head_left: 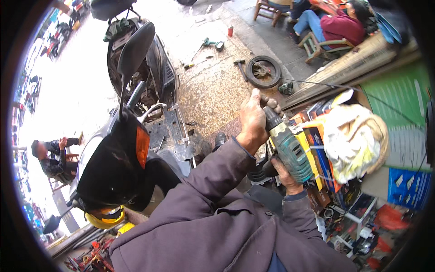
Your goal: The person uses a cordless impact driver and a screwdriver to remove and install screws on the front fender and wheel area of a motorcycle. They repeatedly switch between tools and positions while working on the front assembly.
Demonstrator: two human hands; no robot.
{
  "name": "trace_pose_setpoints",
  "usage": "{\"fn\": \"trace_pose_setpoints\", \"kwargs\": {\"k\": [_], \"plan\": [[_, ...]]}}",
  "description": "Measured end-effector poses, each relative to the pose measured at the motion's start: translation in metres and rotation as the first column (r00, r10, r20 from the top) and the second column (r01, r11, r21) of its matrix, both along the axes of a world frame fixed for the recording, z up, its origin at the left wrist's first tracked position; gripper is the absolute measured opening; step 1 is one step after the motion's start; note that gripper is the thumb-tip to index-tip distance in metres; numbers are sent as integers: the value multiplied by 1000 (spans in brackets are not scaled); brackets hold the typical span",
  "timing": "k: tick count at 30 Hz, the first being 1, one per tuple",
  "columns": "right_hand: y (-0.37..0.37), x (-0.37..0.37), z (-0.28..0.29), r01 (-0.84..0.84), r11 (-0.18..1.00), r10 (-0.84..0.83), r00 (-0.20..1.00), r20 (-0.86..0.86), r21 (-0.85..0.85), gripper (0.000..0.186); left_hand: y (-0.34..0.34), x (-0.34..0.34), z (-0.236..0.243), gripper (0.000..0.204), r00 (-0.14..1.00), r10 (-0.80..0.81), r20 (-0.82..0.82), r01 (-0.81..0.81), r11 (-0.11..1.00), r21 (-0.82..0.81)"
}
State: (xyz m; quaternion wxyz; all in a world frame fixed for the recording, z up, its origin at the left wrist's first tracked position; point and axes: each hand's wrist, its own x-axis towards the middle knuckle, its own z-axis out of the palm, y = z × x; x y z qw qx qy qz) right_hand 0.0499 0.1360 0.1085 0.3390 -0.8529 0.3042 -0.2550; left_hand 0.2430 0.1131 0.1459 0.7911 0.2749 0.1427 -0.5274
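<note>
I hold a teal and black power drill (292, 154) angled away from me. My left hand (257, 119) is closed at its black chuck (273, 117), fingers curled beyond it. Lower down, my right hand (286, 174) grips the drill near its handle, which is partly hidden. To my left stands a scooter (104, 167) with black mirror, orange reflector and exposed frame. Right beside the drill are stacked boxes (312, 140) topped by a bundle of pale cloths or gloves (355, 145).
Beyond lie a wheel (264, 71), a hammer (242, 68), a second drill (210, 44) and a red can (230, 31). A seated person (61, 158) is at left, another (335, 25) at upper right beyond a ledge (344, 68). Tools and parts (362, 226) crowd lower right.
</note>
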Motion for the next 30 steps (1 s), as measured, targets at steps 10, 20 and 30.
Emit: {"fn": "trace_pose_setpoints", "kwargs": {"k": [10, 20, 30], "plan": [[-129, 179, -3, -200, 978, 204, 978, -51, 61, 24, -96, 184, -10, 32, 972, 233, 13, -233, 972, -20], [-255, 382, -54, -675, 737, 671, 736, 91, 25, 28, -125, 343, -62, 25, 841, 527, 123, -541, 823, 174], [-424, 549, -151, -725, 622, 737, 669, 91, 295, 24, -254, 468, -181, 9, 816, 489, 308, -578, 687, 441]]}}
